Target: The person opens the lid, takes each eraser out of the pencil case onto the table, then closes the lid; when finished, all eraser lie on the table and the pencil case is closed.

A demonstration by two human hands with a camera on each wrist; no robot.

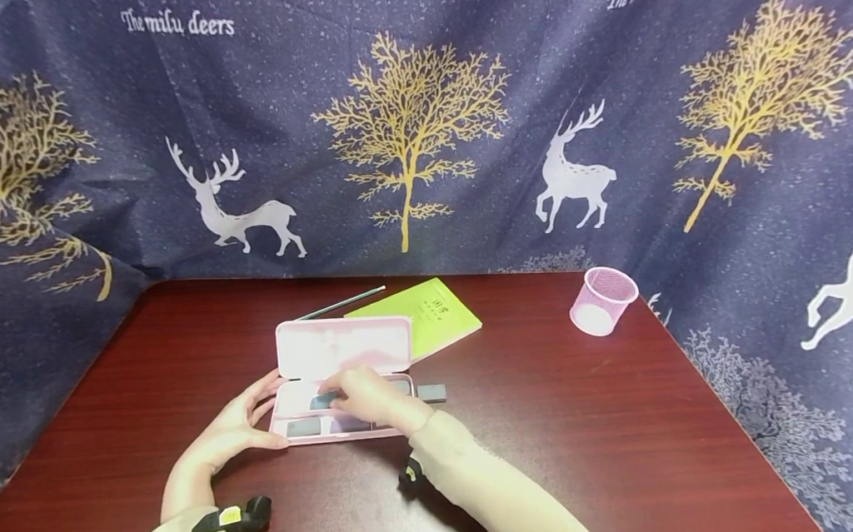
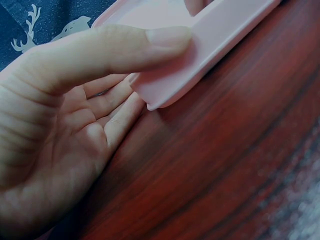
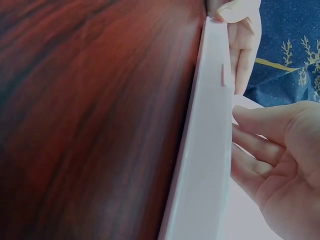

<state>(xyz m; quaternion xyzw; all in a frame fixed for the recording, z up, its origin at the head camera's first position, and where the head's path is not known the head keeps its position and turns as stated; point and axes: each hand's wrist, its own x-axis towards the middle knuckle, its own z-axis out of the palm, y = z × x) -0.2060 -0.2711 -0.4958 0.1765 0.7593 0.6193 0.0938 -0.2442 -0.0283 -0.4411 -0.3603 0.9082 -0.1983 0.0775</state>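
A pink pencil case (image 1: 345,346) lies with its lid raised on the table. At its left end my left hand (image 1: 229,428) holds it, thumb along the front corner and fingers at the end and back. In the left wrist view the thumb (image 2: 167,42) presses the pink wall. My right hand (image 1: 365,394) reaches into the case and pinches a small blue-grey block (image 1: 322,401); its exact kind is unclear. Another grey block (image 1: 304,428) lies in the front compartment. The case wall hides the right fingertips in the right wrist view.
Beyond the right end of the case sits a dark grey block (image 1: 431,393). A green booklet (image 1: 441,319) and a pencil (image 1: 343,303) lie behind. Toward the table's right edge stands a pink mesh cup (image 1: 600,301). A patterned cloth hangs behind.
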